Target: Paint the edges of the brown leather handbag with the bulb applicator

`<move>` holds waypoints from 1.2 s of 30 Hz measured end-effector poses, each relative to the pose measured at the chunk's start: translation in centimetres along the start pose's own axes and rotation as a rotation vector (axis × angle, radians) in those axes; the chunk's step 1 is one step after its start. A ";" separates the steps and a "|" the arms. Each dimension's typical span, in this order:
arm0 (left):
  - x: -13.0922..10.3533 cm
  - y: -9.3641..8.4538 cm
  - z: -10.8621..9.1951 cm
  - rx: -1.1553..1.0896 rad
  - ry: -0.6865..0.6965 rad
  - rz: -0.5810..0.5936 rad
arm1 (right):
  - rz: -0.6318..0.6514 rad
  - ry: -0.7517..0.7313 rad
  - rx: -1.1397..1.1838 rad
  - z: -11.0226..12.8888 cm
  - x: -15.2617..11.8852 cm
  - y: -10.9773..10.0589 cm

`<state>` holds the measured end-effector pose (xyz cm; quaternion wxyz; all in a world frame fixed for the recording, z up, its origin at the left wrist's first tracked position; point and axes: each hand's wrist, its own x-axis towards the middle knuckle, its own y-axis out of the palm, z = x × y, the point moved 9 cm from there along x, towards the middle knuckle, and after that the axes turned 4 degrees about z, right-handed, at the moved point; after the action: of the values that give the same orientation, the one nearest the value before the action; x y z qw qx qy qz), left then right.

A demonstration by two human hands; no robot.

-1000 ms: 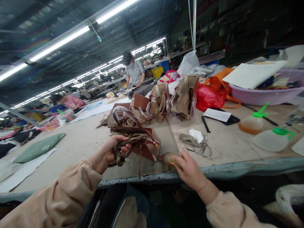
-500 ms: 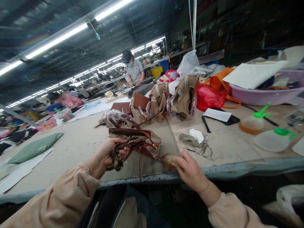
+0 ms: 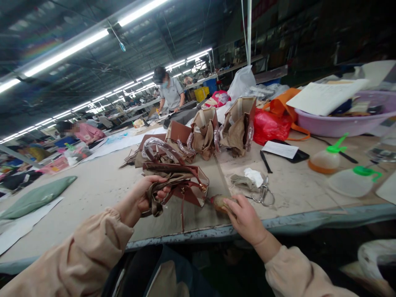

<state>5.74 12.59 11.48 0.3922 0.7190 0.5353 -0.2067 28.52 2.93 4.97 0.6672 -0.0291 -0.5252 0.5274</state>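
Observation:
My left hand [image 3: 147,194] is closed around the loose brown lining of a handbag [image 3: 192,193]. The bag is brown and lies tilted on its side near the table's front edge, with small gold-coloured fittings and a thin strap hanging down. In my right hand [image 3: 247,218] is a hand tool [image 3: 221,203] with a bulbous yellowish-brown handle and a reddish collar. Its thin tip points at the bag's lower right corner; whether it touches, I cannot tell. Plastic-wrapped handles [image 3: 161,149] stand just behind the bag.
Several brown bags [image 3: 204,132] stand behind. On the right are scissors [image 3: 264,194], a grey cloth [image 3: 246,182], a black tool [image 3: 266,161], two green-topped bottles [image 3: 328,154] and a purple basin [image 3: 337,126]. A green pad [image 3: 40,197] lies left. A co-worker [image 3: 170,93] stands across the tables.
The view has shifted slightly, so the scene sits a little further left. Both hands keep their holds, and the tool's tip stays by the bag's corner.

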 end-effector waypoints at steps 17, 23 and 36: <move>2.4 2.3 -1.9 0.046 0.035 0.046 | -0.080 0.025 -0.001 -2.4 0.5 0.1; 3.1 2.8 -2.2 0.033 0.031 0.080 | -0.055 0.089 0.066 -3.5 0.5 0.2; 4.1 2.9 -2.5 0.014 0.028 0.108 | -0.082 0.059 0.008 -4.4 0.9 0.4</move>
<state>9.55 16.73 11.07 0.3900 0.7525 0.4996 -0.1789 31.36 6.02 3.42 0.7036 -0.0208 -0.5039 0.5006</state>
